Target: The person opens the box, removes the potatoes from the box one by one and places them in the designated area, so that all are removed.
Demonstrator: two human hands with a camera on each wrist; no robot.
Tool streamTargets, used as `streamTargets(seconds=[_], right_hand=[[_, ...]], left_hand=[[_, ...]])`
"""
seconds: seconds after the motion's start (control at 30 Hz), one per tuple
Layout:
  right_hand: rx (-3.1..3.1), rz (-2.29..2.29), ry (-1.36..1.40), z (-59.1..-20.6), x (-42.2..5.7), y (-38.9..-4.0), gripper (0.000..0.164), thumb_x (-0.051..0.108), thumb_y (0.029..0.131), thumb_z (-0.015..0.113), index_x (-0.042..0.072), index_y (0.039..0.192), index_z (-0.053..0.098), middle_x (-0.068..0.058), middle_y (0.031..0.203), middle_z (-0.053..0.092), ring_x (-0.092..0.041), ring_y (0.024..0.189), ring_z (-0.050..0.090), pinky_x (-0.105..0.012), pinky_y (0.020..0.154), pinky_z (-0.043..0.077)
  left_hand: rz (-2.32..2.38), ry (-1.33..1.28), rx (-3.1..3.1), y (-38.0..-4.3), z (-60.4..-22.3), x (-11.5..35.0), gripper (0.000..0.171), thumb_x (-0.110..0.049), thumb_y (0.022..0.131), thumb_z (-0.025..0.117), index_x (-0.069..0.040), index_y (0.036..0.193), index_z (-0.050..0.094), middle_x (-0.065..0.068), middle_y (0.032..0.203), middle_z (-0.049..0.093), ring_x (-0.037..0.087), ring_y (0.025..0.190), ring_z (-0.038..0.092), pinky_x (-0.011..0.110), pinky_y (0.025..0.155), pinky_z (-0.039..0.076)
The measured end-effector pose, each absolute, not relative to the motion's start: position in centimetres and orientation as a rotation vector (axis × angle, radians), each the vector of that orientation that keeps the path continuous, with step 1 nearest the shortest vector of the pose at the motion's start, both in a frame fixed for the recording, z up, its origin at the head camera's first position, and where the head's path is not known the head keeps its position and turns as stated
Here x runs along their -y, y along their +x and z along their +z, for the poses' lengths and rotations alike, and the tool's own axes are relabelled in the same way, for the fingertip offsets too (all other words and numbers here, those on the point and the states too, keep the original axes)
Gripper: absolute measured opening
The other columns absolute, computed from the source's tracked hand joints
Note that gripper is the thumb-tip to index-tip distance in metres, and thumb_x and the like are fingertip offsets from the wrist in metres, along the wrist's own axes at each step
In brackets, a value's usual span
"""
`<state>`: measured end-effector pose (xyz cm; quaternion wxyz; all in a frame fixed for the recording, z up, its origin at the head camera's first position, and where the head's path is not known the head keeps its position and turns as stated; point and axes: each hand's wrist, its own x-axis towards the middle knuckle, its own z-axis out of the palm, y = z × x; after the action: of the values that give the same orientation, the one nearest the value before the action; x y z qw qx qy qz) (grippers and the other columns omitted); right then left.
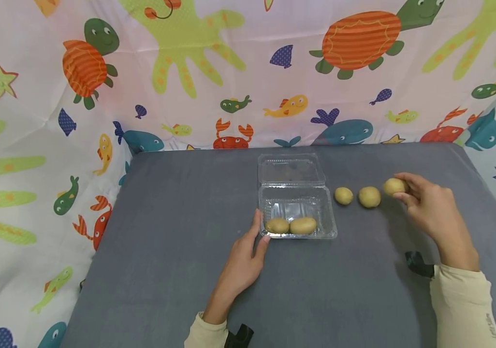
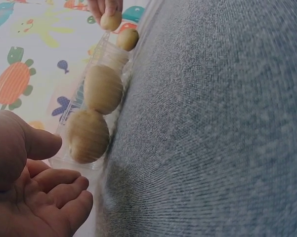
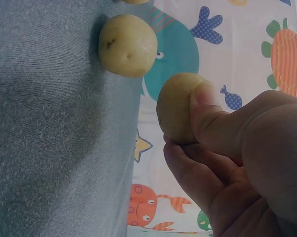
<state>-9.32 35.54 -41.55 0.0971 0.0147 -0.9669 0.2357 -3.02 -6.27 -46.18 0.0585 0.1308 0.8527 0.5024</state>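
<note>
A clear plastic clamshell box (image 1: 326, 217) stands with its lid (image 1: 291, 169) folded back, and two potatoes lie side by side along its near wall: one at left (image 1: 277, 225), one at right (image 1: 303, 225). My left hand (image 1: 243, 261) rests its fingers and thumb at the box's near left corner, fingers fairly straight. My right hand (image 1: 426, 208) pinches a potato (image 3: 178, 106) between thumb and fingertips, held above the cloth in the right wrist view. Just left of it on the cloth sit a round potato (image 1: 369, 197) and a smaller potato (image 1: 343, 195), beside the box.
Grey cloth (image 1: 178, 232) covers the table. Behind it and at the sides hangs a white curtain (image 1: 239, 63) printed with sea animals. Each wrist carries a black camera mount, one by the right sleeve (image 1: 419, 265).
</note>
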Motion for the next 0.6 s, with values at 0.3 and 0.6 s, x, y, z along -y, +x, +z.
streamTargets(seconds=[0.3, 0.6], right_hand=[[2.918, 0.718, -0.027, -41.61, -35.78, -9.38, 0.046, 0.011, 0.097, 0.079, -0.003, 0.137, 0.063, -0.033, 0.123, 0.069, -0.043, 0.096, 0.066, -0.032, 0.065, 0.052], [2.971, 0.742, -0.071, -42.20, -36.56, -9.22, 0.047, 0.011, 0.097, 0.078, -0.004, 0.138, 0.061, -0.034, 0.123, 0.068, -0.042, 0.094, 0.061, -0.045, 0.070, 0.052]], left_hand=[[1.504, 0.370, -2.588, -2.98, -45.86, 6.41, 0.068, -0.018, 0.112, 0.055, -0.008, 0.169, 0.019, 0.002, 0.171, 0.027, 0.020, 0.155, 0.032, 0.045, 0.125, 0.031], [1.497, 0.371, -2.600, -2.92, -45.95, 6.32, 0.067, -0.019, 0.112, 0.054, -0.008, 0.169, 0.020, 0.004, 0.171, 0.028, 0.022, 0.155, 0.033, 0.047, 0.125, 0.031]])
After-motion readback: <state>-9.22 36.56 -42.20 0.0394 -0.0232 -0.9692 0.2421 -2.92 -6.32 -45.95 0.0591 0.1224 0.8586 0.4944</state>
